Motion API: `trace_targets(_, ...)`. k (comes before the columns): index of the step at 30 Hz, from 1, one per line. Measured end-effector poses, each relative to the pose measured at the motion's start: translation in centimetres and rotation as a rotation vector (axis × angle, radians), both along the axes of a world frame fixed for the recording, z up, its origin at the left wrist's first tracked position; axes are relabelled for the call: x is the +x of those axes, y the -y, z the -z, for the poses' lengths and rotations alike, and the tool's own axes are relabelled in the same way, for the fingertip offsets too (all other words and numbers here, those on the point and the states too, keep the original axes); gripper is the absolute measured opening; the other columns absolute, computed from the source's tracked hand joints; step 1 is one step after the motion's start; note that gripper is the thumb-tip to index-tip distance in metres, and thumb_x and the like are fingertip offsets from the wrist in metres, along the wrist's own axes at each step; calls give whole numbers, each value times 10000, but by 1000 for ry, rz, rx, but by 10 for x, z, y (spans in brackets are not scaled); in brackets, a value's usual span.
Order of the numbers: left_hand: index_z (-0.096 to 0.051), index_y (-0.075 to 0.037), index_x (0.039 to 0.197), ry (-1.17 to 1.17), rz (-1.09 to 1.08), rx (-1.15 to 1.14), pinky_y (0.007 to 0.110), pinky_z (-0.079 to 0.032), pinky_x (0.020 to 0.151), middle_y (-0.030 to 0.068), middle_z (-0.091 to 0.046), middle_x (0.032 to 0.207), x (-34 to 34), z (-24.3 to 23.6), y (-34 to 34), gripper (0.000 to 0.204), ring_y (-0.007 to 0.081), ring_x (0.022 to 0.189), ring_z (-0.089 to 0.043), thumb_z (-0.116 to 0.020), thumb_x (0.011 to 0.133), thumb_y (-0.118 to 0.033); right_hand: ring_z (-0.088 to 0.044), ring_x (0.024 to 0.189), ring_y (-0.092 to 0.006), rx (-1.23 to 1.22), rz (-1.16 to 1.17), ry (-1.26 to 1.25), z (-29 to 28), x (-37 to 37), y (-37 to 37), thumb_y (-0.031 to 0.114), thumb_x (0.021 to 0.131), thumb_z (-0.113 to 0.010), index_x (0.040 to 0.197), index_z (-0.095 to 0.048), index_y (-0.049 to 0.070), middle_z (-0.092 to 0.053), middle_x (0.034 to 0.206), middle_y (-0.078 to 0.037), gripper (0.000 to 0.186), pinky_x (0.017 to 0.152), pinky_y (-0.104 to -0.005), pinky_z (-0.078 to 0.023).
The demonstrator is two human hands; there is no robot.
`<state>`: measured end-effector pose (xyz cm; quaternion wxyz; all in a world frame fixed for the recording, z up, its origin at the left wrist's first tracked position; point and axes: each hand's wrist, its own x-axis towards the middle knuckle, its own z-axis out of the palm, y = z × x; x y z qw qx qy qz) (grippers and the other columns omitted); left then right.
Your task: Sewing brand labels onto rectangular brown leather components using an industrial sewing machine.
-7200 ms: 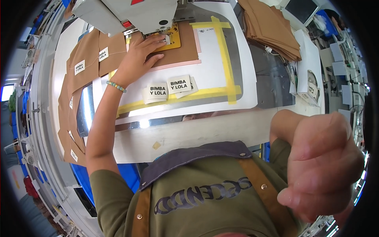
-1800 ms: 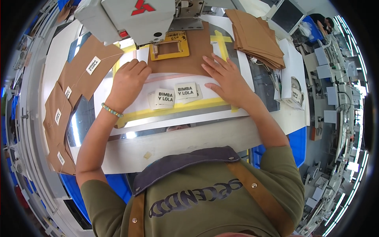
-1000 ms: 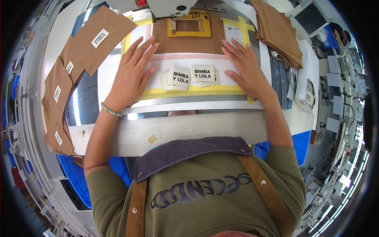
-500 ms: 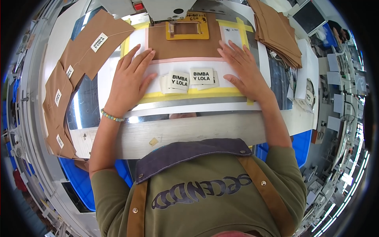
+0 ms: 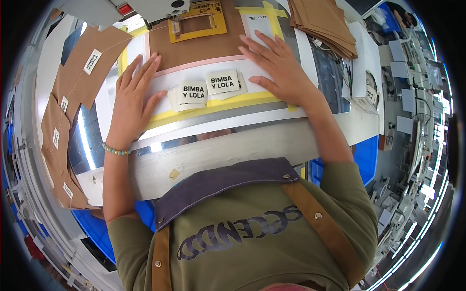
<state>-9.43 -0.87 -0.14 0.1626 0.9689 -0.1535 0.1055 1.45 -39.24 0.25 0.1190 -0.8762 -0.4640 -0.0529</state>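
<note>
right hand [image 5: 280, 68] has lowered, fingers apart, to the brown panel [image 5: 199, 51], its visible long axis crosswise.

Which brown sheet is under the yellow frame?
The brown sheet between the left hand and right hand. The yellow frame doesn't cover the labelled sheets at left or the brown stack at upper right.

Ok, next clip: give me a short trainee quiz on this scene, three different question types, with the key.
1. Multiple choice: what colour is the frame over the brown sheet? A) blue; B) yellow; C) green.
2. True or false: a bead bracelet circles the left wrist.
3. Fill the gap: the white labels lie between the left hand and the ____.

Key: 1. B; 2. True; 3. right hand.
</note>
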Motion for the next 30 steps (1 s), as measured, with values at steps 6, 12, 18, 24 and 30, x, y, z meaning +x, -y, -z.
trace_targets(6,-568,-143,1613,-7,12,95,515,-278,1334,34,-486,1727,1,1,-3,597,342,1635,-348,-665,1040,-282,-318,1642,-303,-54,1,-20,0,1,-1,458,1099,-610,1631,-520,124,-415,1759,-37,634,1359,-573,-184)
trace_targets(12,-578,-128,1601,9,30,75,516,-286,1332,33,-487,1726,1,4,-5,578,340,1636,-351,-660,1045,-262,-325,1639,-300,-39,-6,-15,-1,1,-2,472,1109,-592,1617,-542,133,-430,1750,-45,612,1362,-559,-185)
trace_targets(18,-612,-141,1566,52,7,42,511,-337,1302,43,-526,1695,0,5,-6,559,343,1598,-411,-718,1038,-292,-526,1508,-301,107,-171,86,-14,-18,-17,271,1000,-739,1435,-702,109,-617,1587,-69,466,1297,-547,-359)
trace_targets(24,-652,-110,1520,49,-4,-41,495,-410,1276,66,-565,1660,-4,-15,-15,506,360,1559,-476,-716,1024,-185,-725,1079,-225,51,-289,265,-26,-17,-46,146,870,-809,1043,-778,105,-759,1066,10,181,1173,-474,-518)
trace_targets(30,-687,-101,1471,61,58,-43,488,-464,1235,63,-611,1615,4,-38,-12,486,346,1514,-533,-761,994,-160,-711,926,-227,411,-143,544,-44,30,-77,85,779,-772,880,-725,88,-716,941,-28,112,899,-388,-576)
